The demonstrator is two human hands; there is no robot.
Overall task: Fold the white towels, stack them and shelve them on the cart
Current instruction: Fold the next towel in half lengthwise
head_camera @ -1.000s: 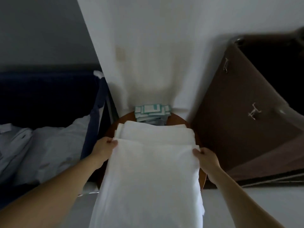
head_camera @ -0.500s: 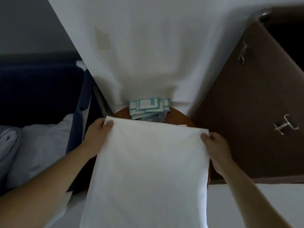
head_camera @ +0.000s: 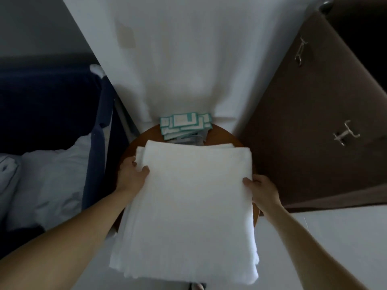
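Observation:
A stack of folded white towels (head_camera: 188, 206) lies on a round brown table (head_camera: 226, 135) and overhangs its near edge. My left hand (head_camera: 132, 176) grips the stack's left side, thumb on top and fingers tucked under the edge. My right hand (head_camera: 262, 193) holds the right side the same way. The top towel lies flat with its far fold toward the wall. No cart shelf is clearly in view.
Teal-and-white packets (head_camera: 185, 124) sit at the table's far edge by a white wall corner (head_camera: 188, 59). A dark blue linen bag (head_camera: 41, 114) with crumpled pale sheets (head_camera: 46, 181) stands left. A brown panel with metal hooks (head_camera: 343, 135) stands right.
The top towel, held up by its far corners, has been laid flat on the pile. Both hands slid back along the sides and now grip the stack's edges.

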